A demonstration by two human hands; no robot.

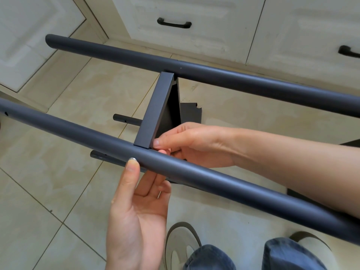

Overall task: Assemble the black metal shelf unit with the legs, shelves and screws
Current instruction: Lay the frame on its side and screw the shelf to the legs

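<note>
Two long dark metal legs cross the view, the far leg (214, 75) and the near leg (214, 180). A black shelf (153, 110) stands on edge between them, its ends meeting both legs. My left hand (140, 201) holds the near leg from below, thumb on its front and fingers behind it. My right hand (194, 143) reaches in from the right and pinches the shelf's near corner where it meets the near leg. Anything small between those fingertips is hidden. Lower down, the ends of two more legs (118, 117) (97, 154) show.
Another black shelf (191, 114) lies on the beige tiled floor (58, 152) behind the upright one. White cabinets with black drawer handles (174, 24) line the back. My slippered feet (179, 240) and jeans are at the bottom edge.
</note>
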